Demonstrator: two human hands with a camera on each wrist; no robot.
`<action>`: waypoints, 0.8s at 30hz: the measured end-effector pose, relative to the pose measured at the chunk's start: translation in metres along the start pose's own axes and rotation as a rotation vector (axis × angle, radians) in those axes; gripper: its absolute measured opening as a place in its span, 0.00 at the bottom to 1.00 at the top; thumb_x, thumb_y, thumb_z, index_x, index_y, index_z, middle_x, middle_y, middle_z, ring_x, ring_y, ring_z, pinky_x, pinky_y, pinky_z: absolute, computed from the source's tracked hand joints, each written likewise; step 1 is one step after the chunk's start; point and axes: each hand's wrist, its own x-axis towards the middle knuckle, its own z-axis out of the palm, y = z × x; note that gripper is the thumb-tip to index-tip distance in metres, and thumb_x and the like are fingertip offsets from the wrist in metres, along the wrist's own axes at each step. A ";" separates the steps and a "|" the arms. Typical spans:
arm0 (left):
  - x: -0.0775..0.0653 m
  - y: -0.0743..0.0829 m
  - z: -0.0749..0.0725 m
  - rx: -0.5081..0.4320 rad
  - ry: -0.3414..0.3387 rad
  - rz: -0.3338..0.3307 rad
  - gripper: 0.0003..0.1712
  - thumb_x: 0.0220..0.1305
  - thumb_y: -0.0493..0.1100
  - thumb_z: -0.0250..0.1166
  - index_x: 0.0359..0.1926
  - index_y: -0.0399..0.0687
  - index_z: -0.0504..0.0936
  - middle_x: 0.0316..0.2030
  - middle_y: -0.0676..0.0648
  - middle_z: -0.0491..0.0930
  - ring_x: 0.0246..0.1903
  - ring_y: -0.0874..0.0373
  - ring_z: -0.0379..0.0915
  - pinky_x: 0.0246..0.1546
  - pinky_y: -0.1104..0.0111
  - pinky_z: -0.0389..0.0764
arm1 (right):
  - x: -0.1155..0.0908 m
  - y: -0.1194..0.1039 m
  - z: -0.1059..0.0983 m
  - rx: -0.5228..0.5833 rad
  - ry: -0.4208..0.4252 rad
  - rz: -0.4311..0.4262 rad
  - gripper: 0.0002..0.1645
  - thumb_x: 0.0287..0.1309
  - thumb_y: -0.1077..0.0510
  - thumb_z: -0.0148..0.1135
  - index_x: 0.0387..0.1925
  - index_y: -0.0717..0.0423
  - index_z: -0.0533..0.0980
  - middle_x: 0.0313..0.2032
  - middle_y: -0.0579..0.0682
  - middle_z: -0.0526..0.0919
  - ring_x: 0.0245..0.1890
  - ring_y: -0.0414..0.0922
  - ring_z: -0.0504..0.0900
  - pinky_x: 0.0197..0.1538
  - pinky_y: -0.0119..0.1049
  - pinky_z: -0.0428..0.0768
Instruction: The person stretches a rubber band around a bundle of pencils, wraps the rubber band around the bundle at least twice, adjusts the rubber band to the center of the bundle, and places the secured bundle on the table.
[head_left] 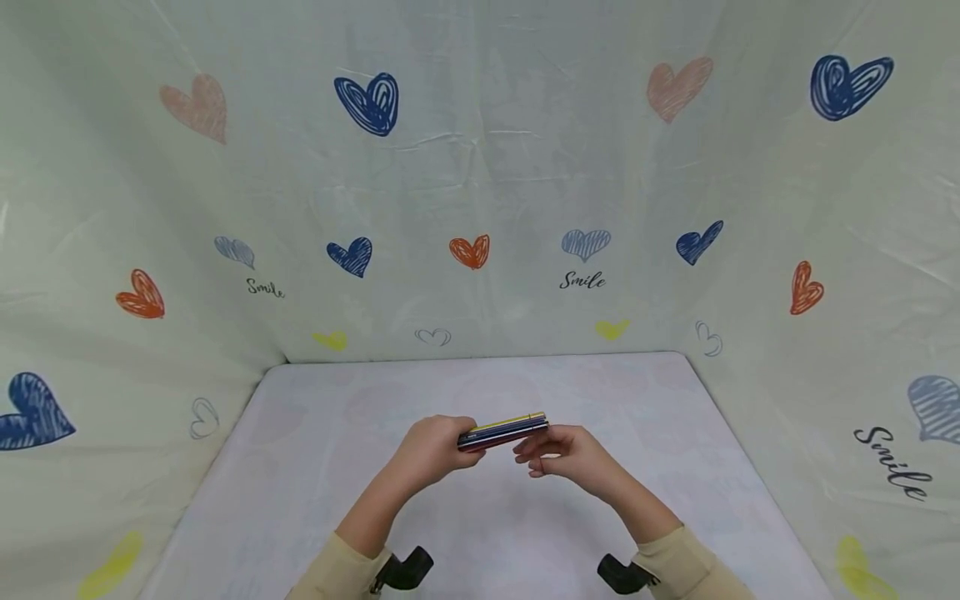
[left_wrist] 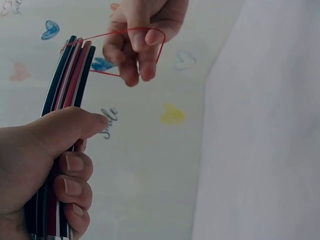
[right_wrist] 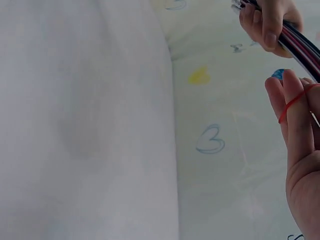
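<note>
My left hand (head_left: 429, 450) grips a bundle of slim pencils (head_left: 504, 432), its thumb lying across them and its fingers curled around. Dark blue, red and yellow sides show, with silvery ends on some. A thin red rubber band (left_wrist: 107, 34) runs around the bundle's far end and stretches over to my right hand (head_left: 576, 457). In the right wrist view the red band (right_wrist: 291, 104) crosses the fingers of that hand, which hold it pulled out from the pencils. The head view is too coarse to show the band.
A white table (head_left: 337, 400) with rounded far corners lies under both hands. Behind it and to both sides hangs a pale cloth (head_left: 517, 183) printed with hearts and "Smile". A black wrist camera (head_left: 405, 569) sits at each cuff.
</note>
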 end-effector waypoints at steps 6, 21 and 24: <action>0.006 -0.005 0.000 -0.100 -0.034 -0.056 0.10 0.55 0.44 0.73 0.27 0.50 0.79 0.18 0.59 0.72 0.20 0.64 0.65 0.22 0.70 0.69 | -0.003 -0.006 0.009 -0.066 -0.126 -0.225 0.04 0.57 0.72 0.64 0.33 0.64 0.79 0.39 0.62 0.82 0.40 0.50 0.85 0.39 0.44 0.83; 0.012 0.000 0.018 -0.189 -0.083 -0.118 0.09 0.57 0.43 0.69 0.26 0.48 0.77 0.17 0.56 0.71 0.18 0.63 0.64 0.20 0.70 0.68 | -0.001 -0.032 0.023 -0.313 0.055 -0.893 0.26 0.30 0.84 0.70 0.38 0.68 0.84 0.38 0.62 0.86 0.36 0.50 0.85 0.38 0.32 0.81; 0.014 0.001 0.021 -0.207 -0.081 -0.123 0.09 0.57 0.42 0.69 0.25 0.47 0.77 0.17 0.56 0.71 0.18 0.64 0.64 0.20 0.71 0.68 | -0.001 -0.033 0.026 -0.257 0.085 -0.894 0.28 0.33 0.87 0.66 0.42 0.70 0.83 0.43 0.61 0.85 0.40 0.47 0.85 0.36 0.35 0.83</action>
